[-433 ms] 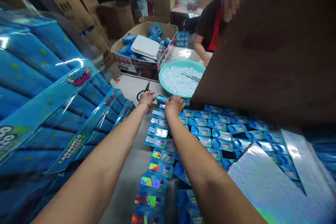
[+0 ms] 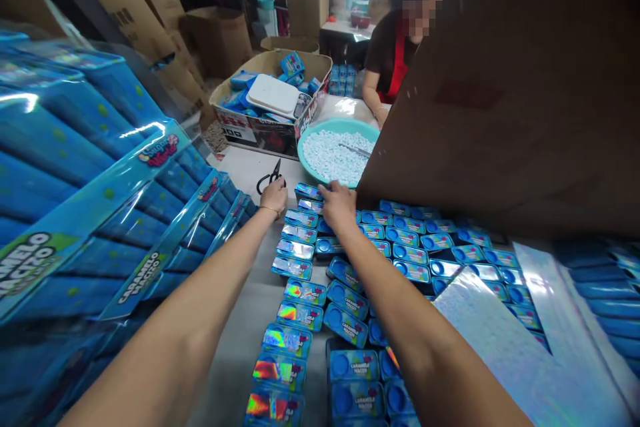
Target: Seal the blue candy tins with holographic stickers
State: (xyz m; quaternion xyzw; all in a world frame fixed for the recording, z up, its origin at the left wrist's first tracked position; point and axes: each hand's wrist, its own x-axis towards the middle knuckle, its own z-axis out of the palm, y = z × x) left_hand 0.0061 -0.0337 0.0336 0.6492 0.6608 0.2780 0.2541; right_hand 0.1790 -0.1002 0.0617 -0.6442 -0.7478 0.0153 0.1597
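Note:
My left hand (image 2: 275, 197) is beside the column of shiny blue tins, just below black scissors (image 2: 271, 175) on the table; its fingers are bent and mostly turned away, so a hold cannot be made out. Over the far tins, my right hand (image 2: 339, 205) reaches with fingers bent, next to the top tin (image 2: 309, 191) of the column. Whether it grips a tin is hidden. Blue tins (image 2: 305, 293) with holographic strips run down toward me, and rows of similar tins (image 2: 409, 253) spread to the right of my right forearm.
Wrapped blue boxes (image 2: 130, 213) are stacked at left. A turquoise basin (image 2: 303, 163) of white pieces and a carton (image 2: 260, 137) stand beyond my hands. A dark brown panel (image 2: 490, 93) fills the upper right, holographic sheets (image 2: 505, 333) lie below it. A person (image 2: 383, 67) sits opposite.
My left hand has drawn back from the far end of the tin column, toward the scissors. My right hand has shifted slightly rightward off the column. The view has moved a little.

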